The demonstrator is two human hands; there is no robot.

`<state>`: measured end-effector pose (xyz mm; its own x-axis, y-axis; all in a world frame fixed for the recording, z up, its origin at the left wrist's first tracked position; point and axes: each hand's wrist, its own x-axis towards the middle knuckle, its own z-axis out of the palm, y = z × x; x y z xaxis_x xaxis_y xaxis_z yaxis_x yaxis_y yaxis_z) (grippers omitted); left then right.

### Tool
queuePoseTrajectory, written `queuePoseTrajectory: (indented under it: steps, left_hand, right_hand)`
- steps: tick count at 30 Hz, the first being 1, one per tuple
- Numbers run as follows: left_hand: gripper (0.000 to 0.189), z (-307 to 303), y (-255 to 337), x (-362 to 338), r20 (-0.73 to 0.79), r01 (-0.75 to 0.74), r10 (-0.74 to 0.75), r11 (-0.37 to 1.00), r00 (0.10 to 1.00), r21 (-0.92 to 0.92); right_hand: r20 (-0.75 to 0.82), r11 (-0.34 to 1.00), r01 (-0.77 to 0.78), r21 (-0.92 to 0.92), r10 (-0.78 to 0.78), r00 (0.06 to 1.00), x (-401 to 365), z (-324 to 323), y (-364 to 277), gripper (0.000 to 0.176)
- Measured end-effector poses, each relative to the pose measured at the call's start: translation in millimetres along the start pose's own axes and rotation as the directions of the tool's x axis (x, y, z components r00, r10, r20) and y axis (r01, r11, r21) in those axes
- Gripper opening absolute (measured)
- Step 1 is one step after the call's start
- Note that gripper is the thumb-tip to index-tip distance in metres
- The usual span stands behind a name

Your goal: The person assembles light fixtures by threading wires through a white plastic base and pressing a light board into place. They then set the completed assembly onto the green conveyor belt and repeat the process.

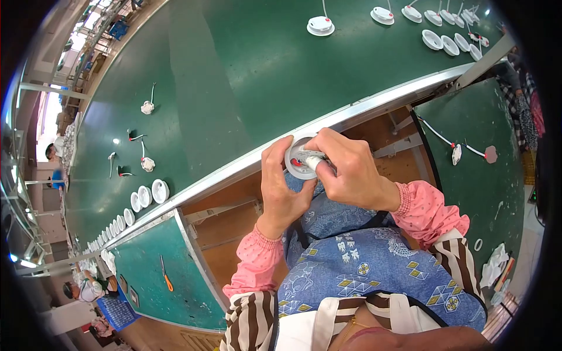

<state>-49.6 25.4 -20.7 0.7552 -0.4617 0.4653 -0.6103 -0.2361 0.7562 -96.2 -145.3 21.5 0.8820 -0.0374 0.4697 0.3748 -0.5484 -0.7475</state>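
My left hand grips a round white plastic housing by its edge, fingers and thumb curved around it, just in front of the green bench's metal edge. A small red part shows inside the housing. My right hand is closed, with index finger and thumb pressed together over the housing's open side. White wrapping shows by the thumb tip. What the right fingertips pinch is mostly hidden, and I cannot tell what it is.
On the green bench, a row of white housings lines the left edge. Wired pieces lie nearby, and corded white units stand at the far right. Orange-handled scissors lie on the lower left table; another person sits beyond.
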Motion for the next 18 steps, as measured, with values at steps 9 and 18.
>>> queuePoseTrajectory:
  steps: [9, 18]
  left_hand:
    - [0.083, 9.9, 1.7, -0.3, -0.049, -0.025, 0.022, 0.998, 0.999, -0.063]
    - [0.081, 5.6, 4.0, -2.8, 0.103, 0.184, -0.154, 0.89, 0.983, -0.417]
  right_hand:
    - [-0.004, 0.998, 0.052, 0.02, -0.052, 0.999, -6.6, -0.4, 3.3, 0.023]
    - [-0.027, 0.981, 0.192, -0.03, -0.193, 0.981, -11.4, -0.8, 11.3, 0.027]
